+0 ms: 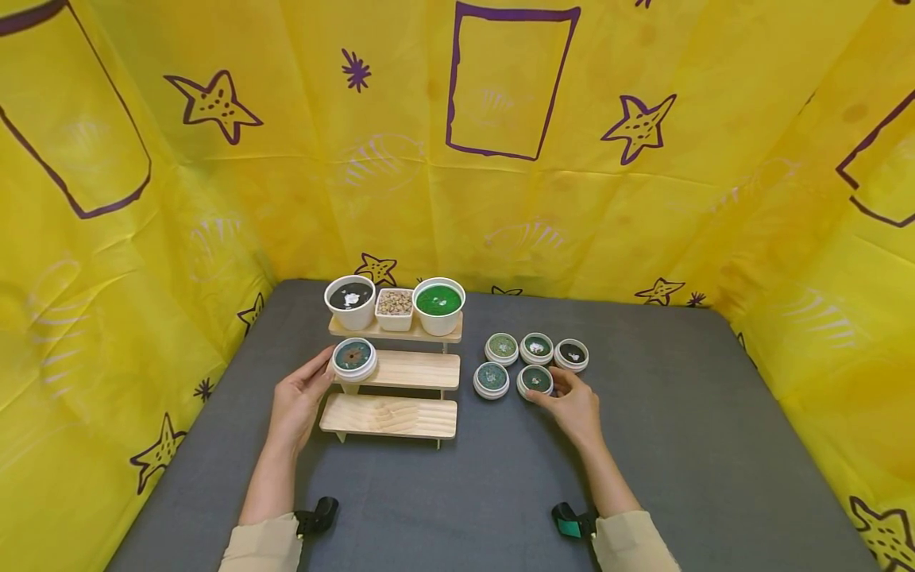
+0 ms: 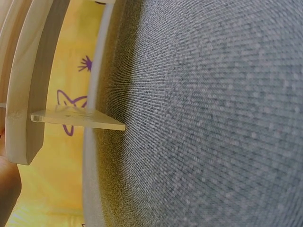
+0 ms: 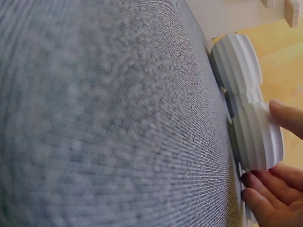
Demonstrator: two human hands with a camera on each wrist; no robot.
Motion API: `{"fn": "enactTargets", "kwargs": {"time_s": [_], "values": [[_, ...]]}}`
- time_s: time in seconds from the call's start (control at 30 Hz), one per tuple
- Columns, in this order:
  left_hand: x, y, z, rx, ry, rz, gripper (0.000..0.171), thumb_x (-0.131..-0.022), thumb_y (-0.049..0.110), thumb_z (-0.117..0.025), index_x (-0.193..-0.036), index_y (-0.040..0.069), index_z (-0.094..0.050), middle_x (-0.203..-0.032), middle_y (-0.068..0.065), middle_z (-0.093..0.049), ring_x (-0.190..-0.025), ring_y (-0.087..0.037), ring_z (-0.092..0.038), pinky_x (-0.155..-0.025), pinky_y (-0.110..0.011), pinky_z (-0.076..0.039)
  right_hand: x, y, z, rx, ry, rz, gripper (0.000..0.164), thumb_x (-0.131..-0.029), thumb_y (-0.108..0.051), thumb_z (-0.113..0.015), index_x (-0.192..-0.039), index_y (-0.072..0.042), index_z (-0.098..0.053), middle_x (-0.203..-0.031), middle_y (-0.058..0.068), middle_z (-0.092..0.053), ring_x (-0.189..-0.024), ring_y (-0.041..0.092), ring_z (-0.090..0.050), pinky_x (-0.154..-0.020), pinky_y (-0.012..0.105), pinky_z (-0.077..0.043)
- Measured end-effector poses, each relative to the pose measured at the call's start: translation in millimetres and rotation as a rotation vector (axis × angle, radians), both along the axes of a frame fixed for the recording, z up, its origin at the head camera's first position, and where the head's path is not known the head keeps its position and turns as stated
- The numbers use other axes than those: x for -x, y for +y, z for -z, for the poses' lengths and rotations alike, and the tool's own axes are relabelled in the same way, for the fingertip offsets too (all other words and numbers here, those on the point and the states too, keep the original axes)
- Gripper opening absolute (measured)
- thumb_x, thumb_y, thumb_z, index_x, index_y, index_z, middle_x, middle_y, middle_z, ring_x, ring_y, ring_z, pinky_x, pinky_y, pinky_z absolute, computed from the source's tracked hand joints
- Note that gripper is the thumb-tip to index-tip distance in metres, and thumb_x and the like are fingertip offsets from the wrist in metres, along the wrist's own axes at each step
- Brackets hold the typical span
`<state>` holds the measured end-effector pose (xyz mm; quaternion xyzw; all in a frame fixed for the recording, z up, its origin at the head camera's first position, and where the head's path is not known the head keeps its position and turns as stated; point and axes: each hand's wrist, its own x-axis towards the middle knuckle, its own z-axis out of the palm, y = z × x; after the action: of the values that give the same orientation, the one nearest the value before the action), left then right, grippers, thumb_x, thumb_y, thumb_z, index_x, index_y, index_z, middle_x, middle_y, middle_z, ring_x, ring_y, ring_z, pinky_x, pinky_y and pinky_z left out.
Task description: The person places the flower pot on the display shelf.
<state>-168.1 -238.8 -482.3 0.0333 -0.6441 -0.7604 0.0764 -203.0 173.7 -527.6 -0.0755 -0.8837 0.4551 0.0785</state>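
Between the left hand point(image 1: 296, 400), gripping a brown-centred pot point(image 1: 353, 357) at the middle tier's point(image 1: 415, 370) left end, and the right hand point(image 1: 577, 407), pinching a dark-green pot point(image 1: 535, 380) on the bench point(image 1: 457, 508), stands a wooden rack point(image 1: 389, 417), both pots held by their sides, seemingly to keep them level.

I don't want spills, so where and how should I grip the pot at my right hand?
Probably pinch the pot by opposite sides of its round ridged wall, coming from the near right: neighbouring pots crowd its left and back.
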Motion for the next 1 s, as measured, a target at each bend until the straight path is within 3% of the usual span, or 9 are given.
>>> {"fn": "enactTargets", "kwargs": {"time_s": [0.23,0.47,0.73,1.0], "values": [[0.0,0.0,-0.2,0.005,-0.005,-0.004,0.053,-0.098,0.001,-0.056,-0.144,-0.015,-0.037,-0.11,0.027,-0.066,-0.111,0.015,-0.058,-0.094,-0.004,-0.048,0.5,0.8,2.0,0.003,0.013,-0.017,0.059,-0.071,-0.027,-0.089,-0.121,-0.007,-0.068,-0.113,0.016,-0.074,-0.104,0.027,-0.072,-0.085,0.026,-0.057],[0.4,0.3,-0.5,0.012,-0.015,-0.006,0.051,-0.098,-0.001,-0.054,-0.145,-0.014,-0.037,-0.11,0.028,-0.065,-0.11,0.016,-0.057,-0.094,-0.003,-0.047,0.9,0.4,3.0,0.017,0.019,-0.021,0.057,-0.072,-0.027,-0.089,-0.12,-0.005,-0.068,-0.112,0.018,-0.074,-0.104,0.029,-0.072,-0.09,0.039,-0.06],[0.0,-0.3,-0.4,0.011,-0.01,-0.004,0.052,-0.098,0.001,-0.055,-0.145,-0.014,-0.037,-0.111,0.028,-0.065,-0.111,0.016,-0.057,-0.095,-0.004,-0.047,1.5,-0.3,2.5,0.023,0.026,-0.025,0.057,-0.072,-0.026,-0.088,-0.121,-0.005,-0.068,-0.112,0.019,-0.074,-0.105,0.03,-0.072,-0.091,0.041,-0.06],[0.2,-0.3,0.2,-0.009,0.001,0.006,0.053,-0.098,0.002,-0.057,-0.144,-0.016,-0.036,-0.111,0.027,-0.066,-0.111,0.015,-0.058,-0.095,-0.005,-0.048,1.3,-0.5,2.5,0.006,0.042,-0.001,0.055,-0.071,-0.027,-0.089,-0.118,-0.006,-0.07,-0.109,0.016,-0.075,-0.102,0.027,-0.073,-0.085,0.032,-0.061]]}}
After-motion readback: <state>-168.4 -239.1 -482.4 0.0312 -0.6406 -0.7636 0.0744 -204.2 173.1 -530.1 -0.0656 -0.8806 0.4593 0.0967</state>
